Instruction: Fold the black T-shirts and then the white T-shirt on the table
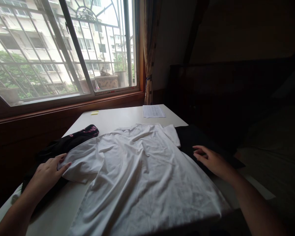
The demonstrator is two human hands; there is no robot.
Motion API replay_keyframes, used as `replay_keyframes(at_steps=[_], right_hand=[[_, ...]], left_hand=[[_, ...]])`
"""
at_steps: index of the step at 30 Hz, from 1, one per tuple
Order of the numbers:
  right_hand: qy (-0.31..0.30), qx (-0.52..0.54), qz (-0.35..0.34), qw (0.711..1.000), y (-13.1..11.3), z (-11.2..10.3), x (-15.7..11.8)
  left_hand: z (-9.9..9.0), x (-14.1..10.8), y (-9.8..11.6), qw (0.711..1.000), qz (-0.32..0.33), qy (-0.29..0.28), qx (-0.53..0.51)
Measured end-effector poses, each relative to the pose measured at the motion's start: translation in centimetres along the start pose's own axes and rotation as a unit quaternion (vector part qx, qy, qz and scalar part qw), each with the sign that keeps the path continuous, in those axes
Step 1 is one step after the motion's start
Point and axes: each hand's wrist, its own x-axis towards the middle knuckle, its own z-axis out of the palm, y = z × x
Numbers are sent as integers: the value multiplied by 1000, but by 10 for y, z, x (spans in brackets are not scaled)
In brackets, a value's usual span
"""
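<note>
A white T-shirt (142,170) lies spread on the table, wrinkled, its collar toward the far side and its hem toward me. At the cuff of its left sleeve rests my left hand (48,172), thumb and index finger apart with white cloth showing between them. My right hand (210,160) is over a black garment (191,137), just right of the shirt. Its fingers are loosely bent and apart, holding nothing. The shirt's right sleeve (172,134) lies partly on that black cloth. Beyond my left hand is another black garment (76,136) with a pink pattern.
Printed papers (153,111) and a small yellow piece (94,112) lie at the far end of the white table (118,116). Behind it are a barred window (88,49) and a tied curtain (149,55). The right side of the room is dark.
</note>
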Motion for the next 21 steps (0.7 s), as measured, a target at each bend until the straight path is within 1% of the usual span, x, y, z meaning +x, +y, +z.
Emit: replay_keyframes(at_steps=[3, 7, 11, 13, 16, 18, 20, 21], right_hand=[[7, -6, -4, 1000, -6, 10, 13], [-5, -8, 10, 1000, -16, 20, 32], [-17, -9, 18, 1000, -25, 27, 55], [-17, -19, 20, 999, -28, 32, 67], [-16, -18, 14, 1000, -29, 41, 82], [-9, -8, 10, 1000, -28, 47, 89], [4, 4, 7, 1000, -29, 50, 94], [13, 10, 6, 1000, -30, 51, 95]], left_hand=[[-3, 9, 4, 1000, -23, -20, 0], [-7, 15, 6, 998, -35, -34, -30], [-8, 22, 3, 998, -56, -14, 15], [-8, 25, 4, 998, -62, -23, 24], [-14, 25, 10, 996, -75, -47, -26], [-22, 23, 11, 992, -107, -30, -57], [-34, 23, 8, 986, -154, 5, -60], [-40, 24, 5, 986, -156, 23, -50]])
